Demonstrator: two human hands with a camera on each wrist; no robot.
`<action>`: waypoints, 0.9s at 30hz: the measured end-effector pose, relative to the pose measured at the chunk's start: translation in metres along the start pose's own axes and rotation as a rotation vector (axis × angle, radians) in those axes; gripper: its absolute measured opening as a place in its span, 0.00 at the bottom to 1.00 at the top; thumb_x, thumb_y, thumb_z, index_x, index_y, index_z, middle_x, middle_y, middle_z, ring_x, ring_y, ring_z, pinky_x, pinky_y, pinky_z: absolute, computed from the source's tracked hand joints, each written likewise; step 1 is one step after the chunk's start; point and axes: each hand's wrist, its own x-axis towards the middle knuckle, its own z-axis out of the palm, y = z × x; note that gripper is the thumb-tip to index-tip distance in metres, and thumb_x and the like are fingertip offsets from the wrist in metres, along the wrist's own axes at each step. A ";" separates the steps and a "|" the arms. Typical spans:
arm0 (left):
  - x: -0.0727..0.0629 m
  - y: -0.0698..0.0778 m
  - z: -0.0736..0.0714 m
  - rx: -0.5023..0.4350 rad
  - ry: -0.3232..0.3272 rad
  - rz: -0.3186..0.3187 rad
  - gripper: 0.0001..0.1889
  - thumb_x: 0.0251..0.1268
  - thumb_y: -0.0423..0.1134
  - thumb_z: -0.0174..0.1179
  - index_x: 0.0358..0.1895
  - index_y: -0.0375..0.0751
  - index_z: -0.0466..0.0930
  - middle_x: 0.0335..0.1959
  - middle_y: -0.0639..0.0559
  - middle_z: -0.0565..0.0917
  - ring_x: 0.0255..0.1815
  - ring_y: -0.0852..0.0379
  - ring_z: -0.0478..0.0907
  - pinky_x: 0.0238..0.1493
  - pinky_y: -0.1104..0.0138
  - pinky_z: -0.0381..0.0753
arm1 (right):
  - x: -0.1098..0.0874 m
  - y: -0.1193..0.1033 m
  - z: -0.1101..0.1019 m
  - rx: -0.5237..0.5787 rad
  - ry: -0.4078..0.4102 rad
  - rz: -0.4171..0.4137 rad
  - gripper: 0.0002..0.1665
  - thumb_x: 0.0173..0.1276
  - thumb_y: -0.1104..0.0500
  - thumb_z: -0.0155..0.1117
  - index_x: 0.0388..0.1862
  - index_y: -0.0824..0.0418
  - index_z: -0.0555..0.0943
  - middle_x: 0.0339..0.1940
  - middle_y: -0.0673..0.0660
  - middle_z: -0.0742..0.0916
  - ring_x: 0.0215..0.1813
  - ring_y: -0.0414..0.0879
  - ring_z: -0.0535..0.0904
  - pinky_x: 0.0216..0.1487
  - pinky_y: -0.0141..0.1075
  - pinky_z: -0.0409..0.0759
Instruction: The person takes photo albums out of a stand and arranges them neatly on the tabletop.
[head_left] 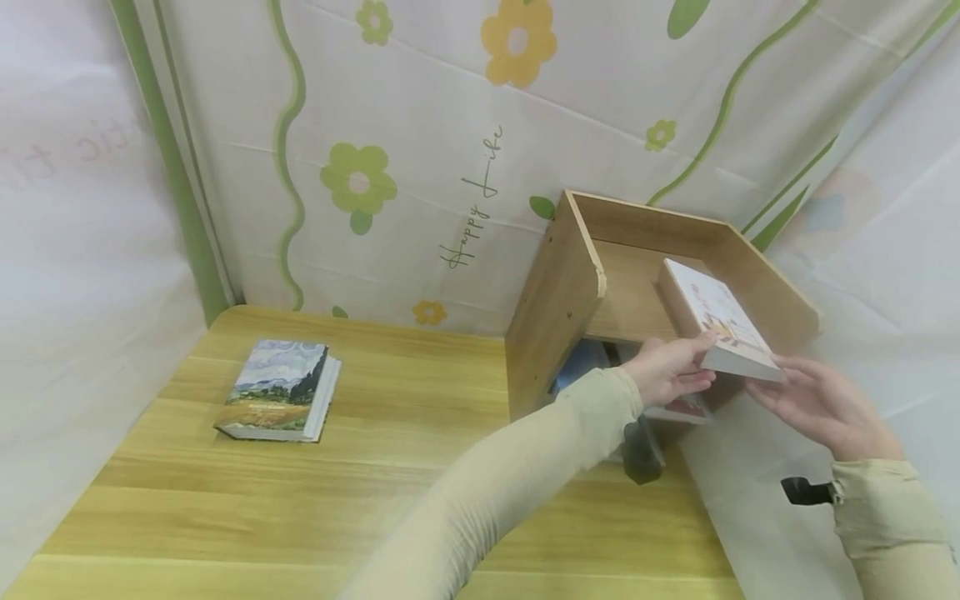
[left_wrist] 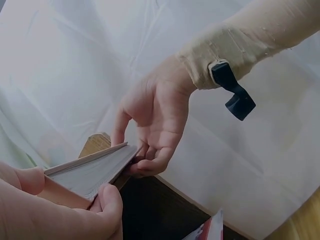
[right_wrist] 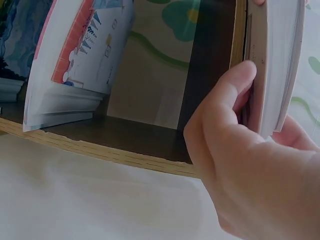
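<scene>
A thick book with a white illustrated cover point(head_left: 723, 312) lies tilted at the top tier of the small wooden shelf point(head_left: 551, 308), its near end jutting past the front. My left hand point(head_left: 671, 371) pinches its near left corner, thumb on the cover and fingers beneath. At the near right corner my right hand point(head_left: 821, 404) grips it, with the thumb and fingers on opposite covers in the right wrist view. In the left wrist view the page block point(left_wrist: 92, 172) faces the camera between both hands.
Below, the shelf's lower compartment holds several books, among them a white one with a red-edged picture point(right_wrist: 95, 50), leaning left of a gap. A book with a landscape painting cover point(head_left: 273, 387) lies on the wooden table point(head_left: 225, 492) at left. A flowered curtain point(head_left: 420, 167) hangs behind.
</scene>
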 end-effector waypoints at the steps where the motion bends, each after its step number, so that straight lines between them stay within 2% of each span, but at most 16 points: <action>1: 0.000 0.000 -0.001 0.000 -0.005 -0.002 0.10 0.63 0.36 0.68 0.34 0.31 0.80 0.29 0.40 0.81 0.36 0.43 0.82 0.49 0.54 0.83 | -0.001 0.000 0.001 0.007 0.018 -0.005 0.24 0.81 0.64 0.30 0.54 0.77 0.74 0.59 0.70 0.77 0.65 0.58 0.71 0.74 0.43 0.55; 5: 0.000 0.001 -0.002 -0.011 -0.020 -0.007 0.10 0.64 0.36 0.68 0.35 0.31 0.80 0.30 0.39 0.81 0.39 0.40 0.82 0.51 0.52 0.82 | -0.003 0.001 0.002 0.009 0.069 -0.019 0.23 0.81 0.65 0.32 0.52 0.76 0.75 0.57 0.70 0.78 0.63 0.59 0.72 0.73 0.44 0.57; 10: 0.001 0.001 -0.002 -0.049 -0.034 0.001 0.09 0.64 0.33 0.67 0.37 0.28 0.80 0.31 0.37 0.82 0.43 0.37 0.82 0.54 0.48 0.79 | -0.003 0.001 0.004 -0.015 0.092 -0.023 0.22 0.81 0.65 0.33 0.52 0.75 0.75 0.56 0.69 0.78 0.62 0.58 0.73 0.72 0.45 0.59; 14: 0.002 0.001 0.000 -0.071 -0.028 0.007 0.08 0.64 0.31 0.66 0.37 0.28 0.79 0.31 0.37 0.82 0.42 0.37 0.82 0.54 0.49 0.79 | -0.002 0.001 0.004 -0.033 0.099 -0.023 0.22 0.81 0.66 0.33 0.52 0.75 0.76 0.56 0.68 0.78 0.61 0.58 0.73 0.72 0.45 0.60; 21: 0.000 0.000 -0.002 -0.050 -0.018 0.020 0.09 0.63 0.31 0.67 0.38 0.28 0.78 0.30 0.36 0.82 0.40 0.38 0.82 0.51 0.51 0.81 | -0.004 0.000 0.005 -0.032 0.075 -0.020 0.24 0.81 0.66 0.31 0.52 0.76 0.76 0.55 0.69 0.79 0.61 0.60 0.74 0.73 0.46 0.58; 27: -0.006 0.000 -0.006 0.024 -0.020 0.037 0.10 0.63 0.32 0.67 0.38 0.27 0.79 0.31 0.38 0.82 0.40 0.39 0.84 0.48 0.54 0.83 | -0.007 0.002 -0.001 -0.072 -0.010 -0.016 0.25 0.80 0.68 0.28 0.55 0.76 0.76 0.58 0.68 0.79 0.63 0.60 0.73 0.72 0.46 0.59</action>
